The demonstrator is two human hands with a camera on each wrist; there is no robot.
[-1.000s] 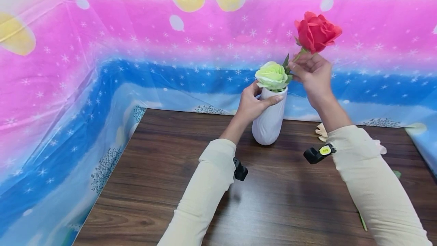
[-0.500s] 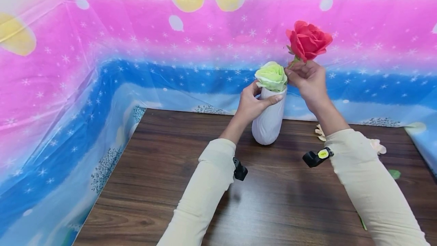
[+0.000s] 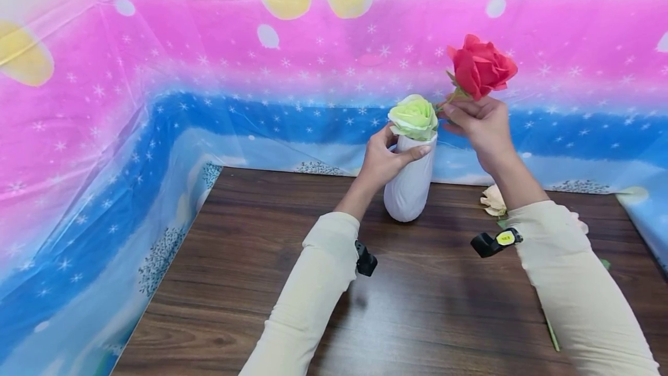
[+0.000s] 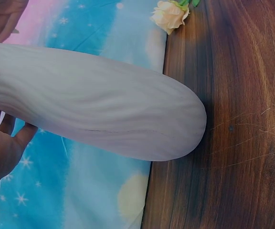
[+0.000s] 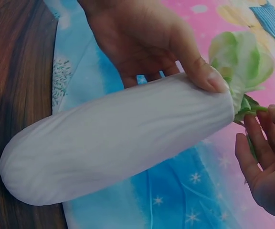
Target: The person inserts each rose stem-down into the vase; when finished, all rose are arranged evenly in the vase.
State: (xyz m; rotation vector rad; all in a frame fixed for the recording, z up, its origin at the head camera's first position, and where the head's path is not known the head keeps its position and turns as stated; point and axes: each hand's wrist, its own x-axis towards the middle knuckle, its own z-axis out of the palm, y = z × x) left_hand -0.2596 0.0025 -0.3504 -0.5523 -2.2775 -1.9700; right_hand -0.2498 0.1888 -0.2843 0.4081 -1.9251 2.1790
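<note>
A white ridged vase [image 3: 409, 184] stands on the table in the head view, with a pale green rose [image 3: 414, 116] in its mouth. My left hand [image 3: 385, 158] grips the vase just below the rim, thumb across the front. To the right of the rim, my right hand [image 3: 482, 126] pinches the stem of a red rose [image 3: 481, 67], whose bloom rises above the fingers. In the right wrist view, green leaves [image 5: 247, 106] and the stem sit right at the vase mouth. How deep that stem reaches inside is hidden.
A cream rose [image 3: 493, 201] lies on the dark wooden table [image 3: 282, 248] to the right of the vase. Another pale bloom [image 3: 579, 223] and a green stem [image 3: 552, 329] show partly behind the right sleeve. A patterned cloth [image 3: 313, 74] hangs behind the table.
The red rose and right hand went down and left toward the vase mouth, then slightly back right. The leaf beside the green rose dropped from sight in the head view. The left hand stayed put.
</note>
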